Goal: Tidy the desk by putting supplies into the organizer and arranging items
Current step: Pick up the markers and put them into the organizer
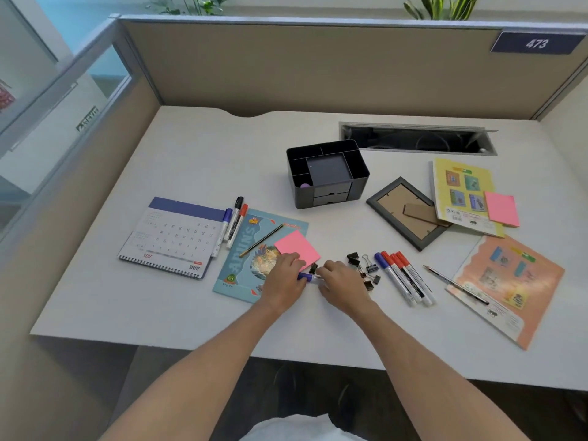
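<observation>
A black desk organizer (pixel 359 173) with compartments and two small drawers stands mid-desk, a purple item in its front-left slot. My left hand (pixel 283 275) and my right hand (pixel 339 278) meet at the desk's front, both closed on a blue-capped marker (pixel 306 276) lying between them. A black binder clip (pixel 313 268) sits just behind the marker. Under my left hand lie a blue booklet (pixel 241 249), a pink sticky pad (pixel 297 245) and a pencil (pixel 261 240).
A June calendar (pixel 173 238) and three markers (pixel 234 222) lie left. Several binder clips (pixel 366 268), markers (pixel 402 276) and a pencil (pixel 455 284) lie right, with a picture frame (pixel 410 213), yellow booklet (pixel 461 189), second pink pad (pixel 502 208) and orange booklet (pixel 509 288). An open cable tray (pixel 416 138) sits behind.
</observation>
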A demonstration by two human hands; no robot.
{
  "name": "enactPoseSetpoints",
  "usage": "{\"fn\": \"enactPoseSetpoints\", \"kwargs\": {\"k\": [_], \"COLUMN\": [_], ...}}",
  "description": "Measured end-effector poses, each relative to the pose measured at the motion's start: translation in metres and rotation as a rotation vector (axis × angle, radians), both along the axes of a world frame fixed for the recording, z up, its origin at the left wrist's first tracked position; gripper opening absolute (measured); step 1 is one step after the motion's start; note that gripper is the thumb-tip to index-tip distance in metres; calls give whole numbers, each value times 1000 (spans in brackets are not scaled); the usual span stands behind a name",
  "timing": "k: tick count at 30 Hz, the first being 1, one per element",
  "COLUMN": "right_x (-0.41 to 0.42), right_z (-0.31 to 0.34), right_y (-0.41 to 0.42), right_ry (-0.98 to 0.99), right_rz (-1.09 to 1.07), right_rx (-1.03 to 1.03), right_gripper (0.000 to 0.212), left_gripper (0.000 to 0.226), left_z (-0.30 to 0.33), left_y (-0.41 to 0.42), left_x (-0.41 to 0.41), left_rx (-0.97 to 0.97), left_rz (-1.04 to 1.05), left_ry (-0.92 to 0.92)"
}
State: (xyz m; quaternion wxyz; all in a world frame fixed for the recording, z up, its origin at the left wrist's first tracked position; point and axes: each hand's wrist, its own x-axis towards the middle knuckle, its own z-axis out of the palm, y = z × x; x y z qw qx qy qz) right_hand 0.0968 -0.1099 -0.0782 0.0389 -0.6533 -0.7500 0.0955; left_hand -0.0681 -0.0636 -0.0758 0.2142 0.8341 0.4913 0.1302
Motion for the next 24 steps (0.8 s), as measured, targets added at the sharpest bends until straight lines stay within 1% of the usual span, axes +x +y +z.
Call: {"fn": "enactPoseSetpoints", "kwargs": {"k": [3, 6, 11, 13, 16, 18, 20, 24], "right_x": [-6, -9, -8, -7, -4, -1, 3, 4], "right_z": [0, -2, -6, -4, 1, 6, 13, 31], "right_y": [2, 2, 3, 5, 11, 18, 26, 45], "right_ry": [-61, -68, -77, -59, -32, -17, 11, 65], "right_rz": [-2, -6, 3, 6, -3, -19, -38, -46], "right_rx": [36, 43, 61, 83, 121, 135, 144, 158], "right_gripper": [25, 29, 29, 27, 24, 21, 23, 22], "left_gripper": [33, 33, 27, 25, 22, 23, 25, 21], "left_z": [-2, -6, -10, -8, -1, 6, 14, 30], "left_y": [-3, -4, -3, 0, 8, 14, 21, 39], "left_x": [-2, -2, -3, -3, -3, -2, 0, 9], "left_rx": [21, 40, 61, 55, 45, 16, -18, -5], "left_rz": [-62, -132, -142, -134, -96, -69, -54, -98], "left_ry": [38, 94, 107, 67, -39, -107, -150, -234]}}
